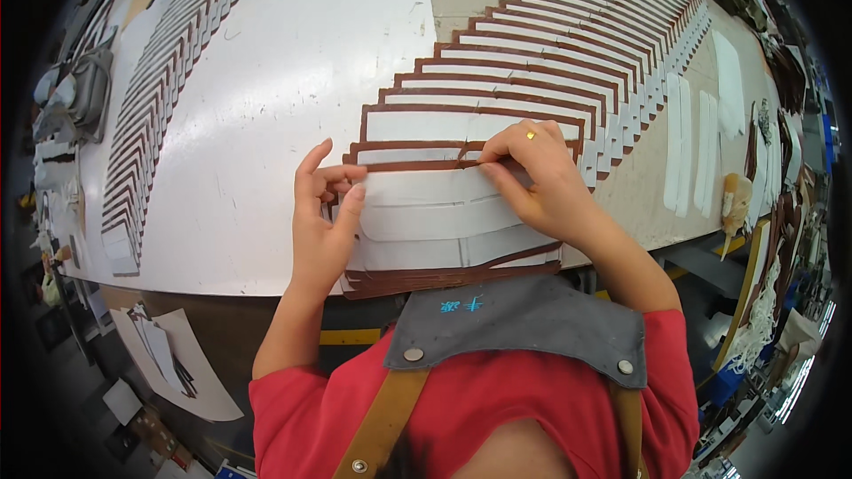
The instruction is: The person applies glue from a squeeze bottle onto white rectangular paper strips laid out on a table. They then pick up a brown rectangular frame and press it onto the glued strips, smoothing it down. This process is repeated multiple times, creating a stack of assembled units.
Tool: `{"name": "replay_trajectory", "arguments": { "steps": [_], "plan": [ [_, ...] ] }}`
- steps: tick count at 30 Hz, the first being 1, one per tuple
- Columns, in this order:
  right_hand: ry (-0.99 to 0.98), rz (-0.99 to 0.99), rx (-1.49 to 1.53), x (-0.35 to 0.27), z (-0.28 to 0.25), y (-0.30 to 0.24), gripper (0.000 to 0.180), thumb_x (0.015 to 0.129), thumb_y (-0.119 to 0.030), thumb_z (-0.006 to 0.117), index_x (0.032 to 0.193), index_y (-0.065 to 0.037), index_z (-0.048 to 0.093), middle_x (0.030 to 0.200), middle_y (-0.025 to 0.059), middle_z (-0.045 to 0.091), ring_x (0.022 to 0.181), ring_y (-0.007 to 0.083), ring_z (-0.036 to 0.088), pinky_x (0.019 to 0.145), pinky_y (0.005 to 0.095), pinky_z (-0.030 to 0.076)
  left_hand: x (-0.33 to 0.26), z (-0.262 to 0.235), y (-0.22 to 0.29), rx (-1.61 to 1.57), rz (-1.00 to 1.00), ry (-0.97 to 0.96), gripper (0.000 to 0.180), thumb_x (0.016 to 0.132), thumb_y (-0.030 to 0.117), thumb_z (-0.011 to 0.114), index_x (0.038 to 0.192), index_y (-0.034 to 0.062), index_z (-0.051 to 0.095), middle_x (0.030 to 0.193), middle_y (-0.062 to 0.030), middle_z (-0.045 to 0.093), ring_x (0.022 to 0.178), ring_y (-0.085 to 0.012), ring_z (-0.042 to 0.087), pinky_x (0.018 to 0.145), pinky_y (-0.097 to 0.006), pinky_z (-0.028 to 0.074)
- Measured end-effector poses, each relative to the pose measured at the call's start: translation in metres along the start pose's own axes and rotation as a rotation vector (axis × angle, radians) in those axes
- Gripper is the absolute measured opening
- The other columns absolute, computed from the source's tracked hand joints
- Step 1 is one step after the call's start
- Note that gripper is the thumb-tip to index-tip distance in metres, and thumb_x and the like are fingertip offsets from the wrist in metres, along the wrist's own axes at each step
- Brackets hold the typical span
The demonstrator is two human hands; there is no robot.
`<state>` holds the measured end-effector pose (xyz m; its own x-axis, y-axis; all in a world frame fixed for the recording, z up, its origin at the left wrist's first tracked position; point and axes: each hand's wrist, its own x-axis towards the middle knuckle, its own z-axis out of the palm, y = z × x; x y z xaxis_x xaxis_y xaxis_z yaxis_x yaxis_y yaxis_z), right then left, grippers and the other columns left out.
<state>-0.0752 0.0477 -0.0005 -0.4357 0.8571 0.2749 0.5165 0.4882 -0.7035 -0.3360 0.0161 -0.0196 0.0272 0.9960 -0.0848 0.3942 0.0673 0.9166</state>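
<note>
A white panel with a brown edge (417,187) lies on top of a stack at the near edge of the table. My right hand (539,168), wearing a yellow ring, pinches the brown edge near the panel's middle between thumb and forefinger. My left hand (321,204) is at the panel's left corner. Its forefinger is raised and its thumb stands apart, while the other fingertips bend toward the brown edge. Below, several brown layers (390,282) of the stack show in front of my grey apron (524,319).
A long overlapping row of brown-edged white panels (524,80) runs to the far right. Another fanned row (164,115) lies along the left of the white table (266,124). White strips (678,146) and a brush-like tool (735,204) lie at the right.
</note>
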Motion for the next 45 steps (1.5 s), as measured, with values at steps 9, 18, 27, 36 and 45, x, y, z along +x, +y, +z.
{"name": "replay_trajectory", "arguments": {
  "steps": [9,18,27,36,45],
  "plan": [
    [0.021,-0.056,-0.039,0.053,-0.047,0.002,0.014,0.08,-0.009,0.063,0.091,-0.007,0.055,0.081,0.0052,0.059,0.078,0.0207,0.055,0.079,0.0328,0.036,0.062,-0.002,0.02,-0.322,-0.066,-0.056,0.052,0.083,0.01,0.061,0.129,-0.0009,0.039,0.116,-0.013,0.056,0.097,-0.0159,0.054,0.086,-0.027,0.042],
    [-0.325,0.459,0.12,0.114,-0.096,0.109,0.028,0.076,-0.014,0.067,0.098,0.002,0.06,0.082,0.011,0.062,0.076,0.0185,0.057,0.07,0.0291,0.046,0.176,-0.009,0.012,-0.485,0.018,0.055,0.028,0.091,0.013,0.054,0.115,-0.0015,0.053,0.106,-0.0079,0.06,0.096,-0.0118,0.055,0.088,-0.025,0.041],
    [0.315,0.524,0.505,0.235,-0.093,0.211,0.029,0.081,-0.014,0.065,0.105,0.0,0.056,0.085,0.0031,0.059,0.074,0.0099,0.053,0.067,0.025,0.044,0.352,0.007,-0.003,-0.033,0.28,0.235,0.034,0.088,0.012,0.055,0.119,0.0021,0.048,0.086,-0.0071,0.062,0.075,-0.0145,0.057,0.069,-0.028,0.044],
    [0.502,0.511,-0.057,0.248,-0.071,0.26,0.036,0.072,-0.017,0.067,0.099,-0.002,0.048,0.072,0.0106,0.06,0.073,0.0261,0.061,0.067,0.0368,0.047,0.381,0.034,-0.007,0.462,0.293,0.331,0.041,0.086,0.016,0.054,0.124,0.01,0.039,0.079,-0.0116,0.059,0.072,-0.0297,0.059,0.066,-0.04,0.046],
    [0.513,0.423,-0.137,0.247,-0.064,0.263,0.02,0.079,-0.014,0.063,0.095,-0.007,0.054,0.064,0.0065,0.056,0.063,0.0197,0.056,0.063,0.0321,0.044,0.386,0.032,-0.015,0.473,0.448,0.364,0.017,0.087,0.014,0.053,0.101,0.0072,0.057,0.092,-0.0116,0.062,0.084,-0.0295,0.061,0.073,-0.039,0.047]
  ]
}}
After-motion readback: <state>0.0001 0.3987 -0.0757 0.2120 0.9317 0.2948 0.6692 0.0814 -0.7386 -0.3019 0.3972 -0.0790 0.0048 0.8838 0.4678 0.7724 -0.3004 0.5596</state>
